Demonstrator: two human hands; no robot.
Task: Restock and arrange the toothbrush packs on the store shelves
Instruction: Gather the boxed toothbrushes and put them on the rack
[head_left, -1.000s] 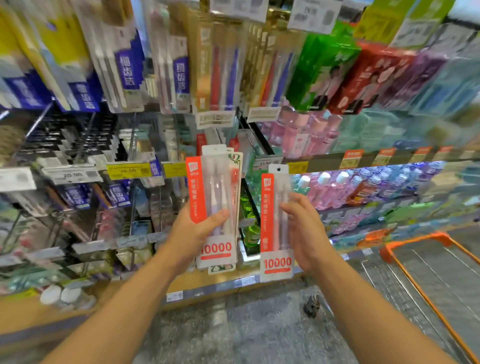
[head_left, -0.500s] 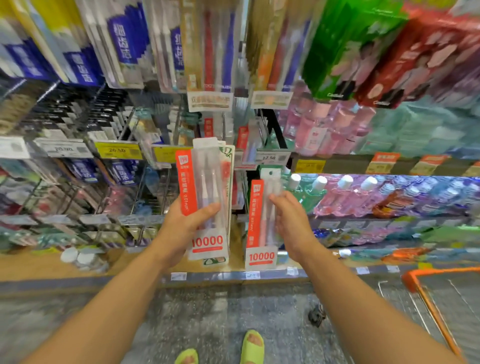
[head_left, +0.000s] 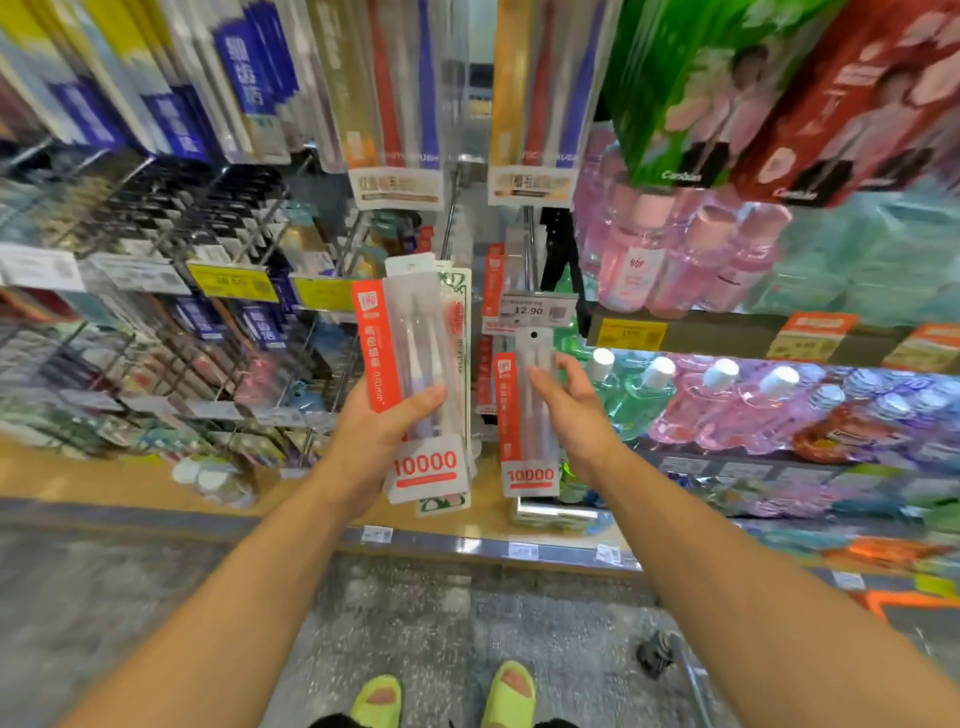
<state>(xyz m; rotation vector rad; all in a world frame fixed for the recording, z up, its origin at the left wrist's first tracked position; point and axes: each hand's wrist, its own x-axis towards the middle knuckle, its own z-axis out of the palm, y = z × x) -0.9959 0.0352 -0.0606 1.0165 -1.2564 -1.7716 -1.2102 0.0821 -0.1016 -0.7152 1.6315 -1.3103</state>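
My left hand (head_left: 374, 436) grips a small stack of toothbrush packs (head_left: 415, 364). The front one is clear with an orange side strip and a "10000" label, and a green-and-white pack sits behind it. My right hand (head_left: 582, 421) holds a single matching orange-strip pack (head_left: 524, 447) upright, thumb on its front, fingers behind. Its hang hole sits just under the 12.90 price tag (head_left: 537, 310). More packs of the same kind (head_left: 493, 291) hang on the peg behind. Whether the hole is on the peg is hidden.
Pegs of other toothbrush packs (head_left: 249, 88) fill the left and top. Pink mouthwash bottles (head_left: 675, 260) and green ones (head_left: 634, 395) stand on the right shelves. An orange cart (head_left: 904, 597) is at lower right, and my feet in yellow-green sandals (head_left: 511, 691) are below.
Both hands have moved closer to the shelf. The right hand has carried its pack left and up, under the 12.90 tag. The left hand keeps its stack.
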